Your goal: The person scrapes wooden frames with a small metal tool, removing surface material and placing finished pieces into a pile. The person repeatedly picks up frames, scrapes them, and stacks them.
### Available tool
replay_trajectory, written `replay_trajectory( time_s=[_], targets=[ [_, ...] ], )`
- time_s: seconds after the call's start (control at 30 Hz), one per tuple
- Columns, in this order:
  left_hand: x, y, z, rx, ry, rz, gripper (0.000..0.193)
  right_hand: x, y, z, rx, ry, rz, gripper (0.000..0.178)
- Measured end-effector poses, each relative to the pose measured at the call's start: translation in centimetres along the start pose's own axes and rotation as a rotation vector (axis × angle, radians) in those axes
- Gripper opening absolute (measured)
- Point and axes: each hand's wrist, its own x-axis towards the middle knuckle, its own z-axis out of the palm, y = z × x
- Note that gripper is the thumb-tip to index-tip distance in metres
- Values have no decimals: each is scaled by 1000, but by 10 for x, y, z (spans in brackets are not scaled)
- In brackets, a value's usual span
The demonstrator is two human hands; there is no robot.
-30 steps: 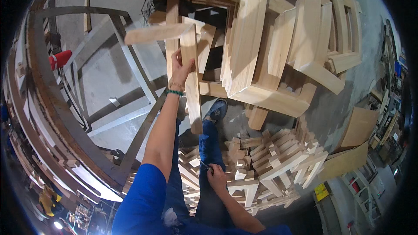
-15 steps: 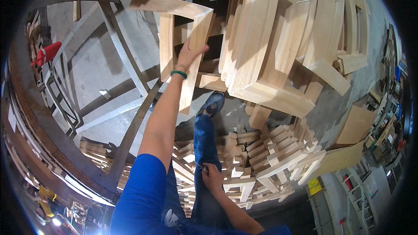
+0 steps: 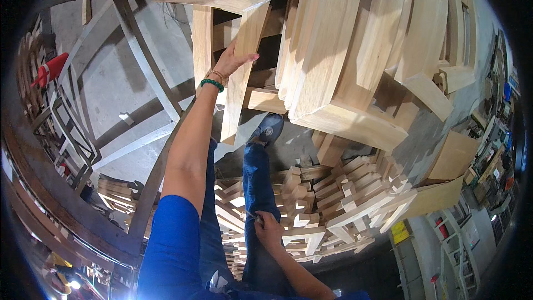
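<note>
My left hand [image 3: 234,62] is closed round the upright leg of a pale wooden frame piece [image 3: 252,30], with the thumb over its right edge. This piece has a curved rail joined at its top corner and reaching left. Behind it stands another light wooden post [image 3: 204,28]. Down by my right knee, my right hand [image 3: 270,232] is closed, with a small dark object [image 3: 258,220] showing at its fingertips; its kind is too small to tell. Right of my left hand leans a row of similar joined wooden frames [image 3: 327,50].
Stacks of short wooden pieces [image 3: 344,200] lie beside and behind my legs. A metal frame [image 3: 141,50] stands on the concrete floor at left, near a red object [image 3: 53,69]. Cardboard [image 3: 452,155] and a white rack [image 3: 458,250] are at right.
My left arm and the wooden frame piece it holds have shifted slightly left in the picture, and the view has moved a little. My right hand stays by my knee.
</note>
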Motion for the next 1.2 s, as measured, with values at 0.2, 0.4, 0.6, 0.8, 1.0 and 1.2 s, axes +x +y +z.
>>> replay_trajectory(
  time_s=[0.2, 0.4, 0.6, 0.8, 1.0, 1.2],
  targets=[
    [6, 2, 5, 51, 10, -72, 84, 2, -1, 1, 34, -13, 10, 29],
    [11, -20, 15, 180, 193, 151, 95, -1, -4, 1, -9, -34, 19, 28],
    [14, -41, 12, 208, 89, 122, 81, -1, -7, 2, -48, -76, 33, 26],
    [0, -18, -4, 305, 183, 101, 110, 1, -17, 2, -18, -37, -63, 25],
    [-114, 82, 58, 24, 338, 137, 91, -1, -30, -10, -160, -5, -50, 25],
    [-322, 261, 19, 100, 26, 327, 53, -3, -51, -26, -285, 36, -92, 26]
  ],
)
